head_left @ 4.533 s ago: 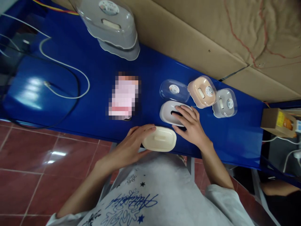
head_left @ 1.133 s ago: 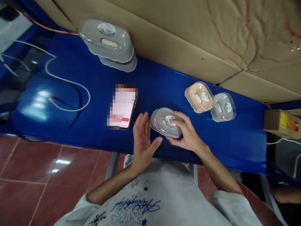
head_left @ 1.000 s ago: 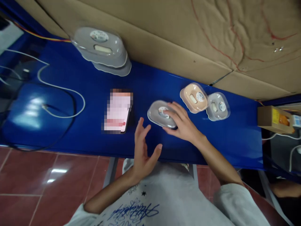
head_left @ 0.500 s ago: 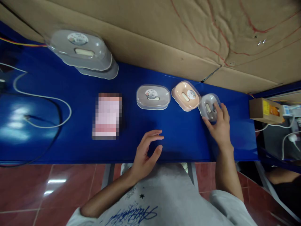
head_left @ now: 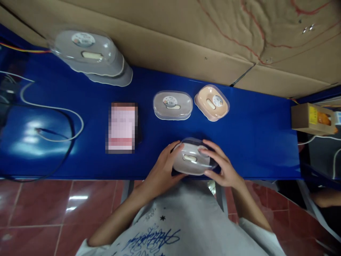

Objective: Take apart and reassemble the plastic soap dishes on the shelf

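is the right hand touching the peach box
Apart. The head view shows blue tabletop between the right hand and the peach box; its fingers are at the pale box, nearer the table's front edge.

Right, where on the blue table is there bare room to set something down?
Most room: the table's right end, past the peach box. A narrow gap parts the phone and grey box. Crowded: the front middle, where left hand and right hand hold the nearest box.
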Available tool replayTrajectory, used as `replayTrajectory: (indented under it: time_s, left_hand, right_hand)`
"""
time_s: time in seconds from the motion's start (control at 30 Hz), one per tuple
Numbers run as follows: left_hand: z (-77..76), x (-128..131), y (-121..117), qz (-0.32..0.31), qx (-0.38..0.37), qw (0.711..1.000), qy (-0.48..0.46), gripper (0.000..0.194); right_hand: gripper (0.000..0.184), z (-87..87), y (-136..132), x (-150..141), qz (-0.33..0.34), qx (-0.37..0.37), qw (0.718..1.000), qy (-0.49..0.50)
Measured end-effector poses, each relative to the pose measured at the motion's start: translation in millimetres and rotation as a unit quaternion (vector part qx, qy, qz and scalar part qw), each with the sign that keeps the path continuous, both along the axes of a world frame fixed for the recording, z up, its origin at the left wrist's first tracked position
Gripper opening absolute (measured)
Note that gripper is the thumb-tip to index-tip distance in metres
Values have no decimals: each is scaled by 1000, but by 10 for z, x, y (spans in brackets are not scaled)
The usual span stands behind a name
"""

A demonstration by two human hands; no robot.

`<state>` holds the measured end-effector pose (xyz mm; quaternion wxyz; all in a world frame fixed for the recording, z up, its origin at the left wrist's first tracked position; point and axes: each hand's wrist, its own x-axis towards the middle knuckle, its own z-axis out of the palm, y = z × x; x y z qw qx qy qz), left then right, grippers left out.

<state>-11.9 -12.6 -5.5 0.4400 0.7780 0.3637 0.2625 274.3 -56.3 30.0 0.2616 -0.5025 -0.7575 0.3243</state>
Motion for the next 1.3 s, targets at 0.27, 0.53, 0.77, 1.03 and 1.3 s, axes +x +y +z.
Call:
replayTrajectory:
  time_s: [0.27, 0.53, 0.77, 1.03, 1.3]
  left_hand:
    - [88, -192, -139, 46, 12, 998, 29, 100]
    - [81, -161, -7, 70, -12, 994, -88, 101]
    - [-45, -170, -32, 46, -82, 980, -173, 99]
    - [33, -55, -154, 73, -141, 960, -230, 98]
    - [181, -570, -80, -4, -19, 1000, -7, 94]
  right_hand:
    - [55, -56, 619, 204, -62, 118, 975, -176]
    - [81, 151, 262, -182, 103, 105, 975, -164]
    - [53, 105, 43, -338, 49, 97, 992, -69]
    - [48, 168, -57, -503, 10, 66, 997, -29]
    - [49, 110, 82, -156, -50, 99, 980, -168]
